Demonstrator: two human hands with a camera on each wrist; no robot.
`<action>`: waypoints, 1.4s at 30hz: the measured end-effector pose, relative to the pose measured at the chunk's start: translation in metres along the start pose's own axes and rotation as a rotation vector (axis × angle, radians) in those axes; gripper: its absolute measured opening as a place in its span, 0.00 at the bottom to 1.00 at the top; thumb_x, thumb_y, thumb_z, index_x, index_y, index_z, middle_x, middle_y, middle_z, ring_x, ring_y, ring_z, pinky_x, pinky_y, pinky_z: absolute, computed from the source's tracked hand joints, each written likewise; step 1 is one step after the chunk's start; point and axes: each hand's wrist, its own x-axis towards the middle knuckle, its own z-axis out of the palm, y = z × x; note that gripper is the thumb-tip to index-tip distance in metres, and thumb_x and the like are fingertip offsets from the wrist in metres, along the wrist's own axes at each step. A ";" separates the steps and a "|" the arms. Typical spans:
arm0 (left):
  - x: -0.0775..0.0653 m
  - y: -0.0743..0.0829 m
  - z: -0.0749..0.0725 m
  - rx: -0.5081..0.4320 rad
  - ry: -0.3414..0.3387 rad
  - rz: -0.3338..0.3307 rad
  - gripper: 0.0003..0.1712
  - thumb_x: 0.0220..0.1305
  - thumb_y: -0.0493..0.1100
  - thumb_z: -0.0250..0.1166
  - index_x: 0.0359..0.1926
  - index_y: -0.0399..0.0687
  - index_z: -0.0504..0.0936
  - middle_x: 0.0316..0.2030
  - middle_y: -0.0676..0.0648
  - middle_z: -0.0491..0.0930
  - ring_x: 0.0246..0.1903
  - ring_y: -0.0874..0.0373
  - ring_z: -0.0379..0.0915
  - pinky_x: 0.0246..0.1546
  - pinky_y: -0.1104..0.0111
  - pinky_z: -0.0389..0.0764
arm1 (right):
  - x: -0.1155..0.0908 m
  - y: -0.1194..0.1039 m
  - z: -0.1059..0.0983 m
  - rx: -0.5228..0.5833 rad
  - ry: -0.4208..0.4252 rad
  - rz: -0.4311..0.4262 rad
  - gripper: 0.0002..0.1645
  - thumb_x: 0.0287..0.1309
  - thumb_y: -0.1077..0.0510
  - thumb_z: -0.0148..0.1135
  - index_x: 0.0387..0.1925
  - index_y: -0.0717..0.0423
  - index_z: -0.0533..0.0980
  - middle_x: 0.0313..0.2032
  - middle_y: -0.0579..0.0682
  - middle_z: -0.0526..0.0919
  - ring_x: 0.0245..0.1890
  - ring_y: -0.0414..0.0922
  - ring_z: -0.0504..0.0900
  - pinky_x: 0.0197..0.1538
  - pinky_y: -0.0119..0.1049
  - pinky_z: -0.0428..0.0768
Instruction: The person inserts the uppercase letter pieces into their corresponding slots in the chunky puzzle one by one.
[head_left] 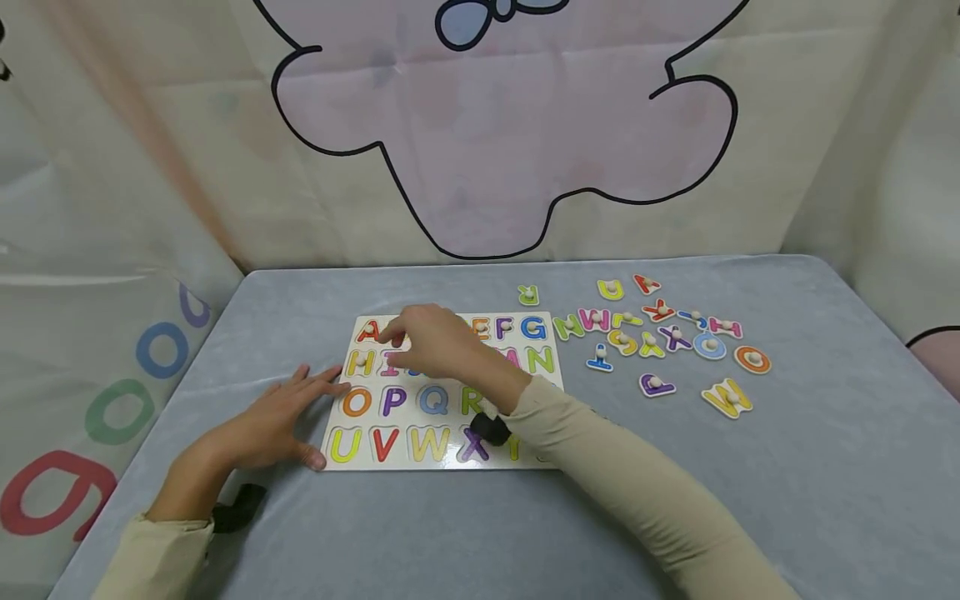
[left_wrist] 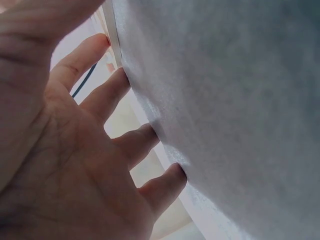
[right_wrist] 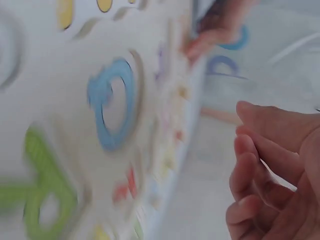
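A white alphabet puzzle board (head_left: 442, 460) with rows of coloured letters lies flat. My left hand (head_left: 273, 421) rests with spread fingers at its left side, thumb at the lower left corner and a fingertip on the left edge. The left wrist view shows these fingers (left_wrist: 80, 62) straightened over grey cloth. My right hand (head_left: 431, 342) hovers over the upper rows, next to the red A (head_left: 367, 332), covering several letters. Its fingers (right_wrist: 242, 170) are loosely bent in the right wrist view, with no piece showing between thumb and forefinger; the board (right_wrist: 165, 30) is blurred there.
Loose knobbed letter pieces lie scattered right of the board, among them a yellow M or W shape (head_left: 727, 398), an orange O (head_left: 752, 360) and a purple piece (head_left: 657, 385). A green R (head_left: 528, 295) lies behind the board. Printed curtains (head_left: 495, 167) stand behind the grey-covered table (head_left: 420, 542).
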 end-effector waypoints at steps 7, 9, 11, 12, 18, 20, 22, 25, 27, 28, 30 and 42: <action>0.000 0.002 -0.001 -0.025 -0.015 -0.040 0.61 0.31 0.56 0.83 0.71 0.52 0.68 0.78 0.39 0.51 0.74 0.24 0.34 0.67 0.27 0.40 | -0.051 0.035 -0.029 0.069 0.077 -0.018 0.18 0.60 0.49 0.69 0.52 0.42 0.85 0.41 0.40 0.85 0.33 0.38 0.78 0.36 0.32 0.76; -0.001 0.001 -0.001 -0.033 -0.016 -0.050 0.61 0.31 0.56 0.83 0.71 0.53 0.68 0.78 0.39 0.50 0.75 0.24 0.33 0.67 0.27 0.39 | -0.067 0.046 -0.037 0.072 0.108 -0.016 0.17 0.60 0.49 0.70 0.51 0.43 0.85 0.39 0.40 0.85 0.32 0.40 0.77 0.34 0.32 0.76; 0.000 0.001 0.000 -0.037 -0.012 -0.047 0.61 0.31 0.56 0.83 0.71 0.52 0.68 0.78 0.39 0.50 0.74 0.24 0.33 0.67 0.27 0.38 | -0.082 0.060 -0.048 0.065 0.147 -0.005 0.16 0.60 0.50 0.70 0.50 0.43 0.85 0.37 0.40 0.84 0.32 0.40 0.77 0.33 0.33 0.76; 0.000 0.001 0.000 -0.037 -0.010 -0.048 0.61 0.31 0.56 0.83 0.71 0.52 0.68 0.78 0.39 0.50 0.75 0.24 0.33 0.67 0.27 0.38 | -0.089 0.067 -0.053 0.061 0.168 0.004 0.16 0.60 0.51 0.70 0.50 0.43 0.85 0.37 0.41 0.84 0.33 0.41 0.77 0.33 0.33 0.76; 0.002 0.001 0.001 -0.040 -0.003 -0.058 0.61 0.31 0.55 0.83 0.71 0.52 0.67 0.78 0.40 0.51 0.75 0.25 0.33 0.68 0.28 0.38 | -0.136 0.132 -0.087 0.007 0.281 0.100 0.15 0.61 0.53 0.68 0.50 0.45 0.85 0.38 0.45 0.85 0.37 0.43 0.77 0.30 0.33 0.75; 0.002 0.001 0.002 -0.049 -0.006 -0.063 0.62 0.31 0.55 0.83 0.72 0.52 0.67 0.78 0.40 0.51 0.75 0.25 0.32 0.68 0.28 0.37 | -0.154 0.156 -0.097 0.003 0.307 0.160 0.15 0.62 0.50 0.68 0.50 0.45 0.85 0.40 0.46 0.86 0.37 0.43 0.78 0.29 0.32 0.75; 0.002 0.001 0.003 -0.057 -0.006 -0.062 0.62 0.31 0.56 0.83 0.72 0.52 0.66 0.78 0.40 0.51 0.75 0.25 0.32 0.68 0.28 0.36 | -0.170 0.179 -0.109 -0.012 0.321 0.230 0.17 0.62 0.47 0.67 0.51 0.45 0.84 0.41 0.48 0.86 0.36 0.41 0.77 0.28 0.32 0.75; 0.001 -0.001 0.005 -0.061 0.001 -0.055 0.62 0.31 0.55 0.83 0.72 0.52 0.66 0.78 0.41 0.51 0.75 0.26 0.31 0.68 0.28 0.36 | -0.192 0.212 -0.127 -0.052 0.326 0.325 0.21 0.63 0.43 0.65 0.54 0.46 0.83 0.43 0.52 0.86 0.34 0.29 0.75 0.30 0.32 0.74; 0.001 -0.002 0.006 -0.065 0.003 -0.049 0.63 0.32 0.55 0.83 0.72 0.52 0.65 0.78 0.41 0.51 0.75 0.26 0.31 0.68 0.28 0.35 | -0.201 0.231 -0.137 -0.082 0.322 0.362 0.24 0.64 0.42 0.64 0.56 0.48 0.82 0.44 0.54 0.86 0.32 0.22 0.71 0.30 0.32 0.73; 0.001 -0.003 0.006 -0.068 0.002 -0.047 0.63 0.32 0.55 0.83 0.73 0.51 0.64 0.78 0.41 0.51 0.75 0.26 0.31 0.68 0.28 0.35 | -0.205 0.240 -0.140 -0.094 0.319 0.374 0.24 0.64 0.42 0.63 0.56 0.49 0.81 0.44 0.55 0.85 0.31 0.20 0.69 0.30 0.31 0.72; 0.000 -0.003 0.007 -0.073 -0.004 -0.052 0.63 0.32 0.55 0.83 0.73 0.51 0.64 0.78 0.41 0.51 0.76 0.27 0.30 0.68 0.28 0.34 | -0.211 0.256 -0.143 -0.096 0.313 0.401 0.26 0.64 0.42 0.63 0.57 0.52 0.80 0.45 0.57 0.85 0.34 0.23 0.72 0.30 0.32 0.72; 0.003 -0.004 0.006 -0.077 -0.017 -0.067 0.62 0.33 0.52 0.83 0.73 0.52 0.65 0.78 0.40 0.48 0.76 0.27 0.28 0.68 0.28 0.33 | -0.218 0.323 -0.127 -0.094 0.078 0.485 0.31 0.62 0.42 0.65 0.55 0.61 0.78 0.43 0.59 0.84 0.48 0.61 0.77 0.35 0.33 0.71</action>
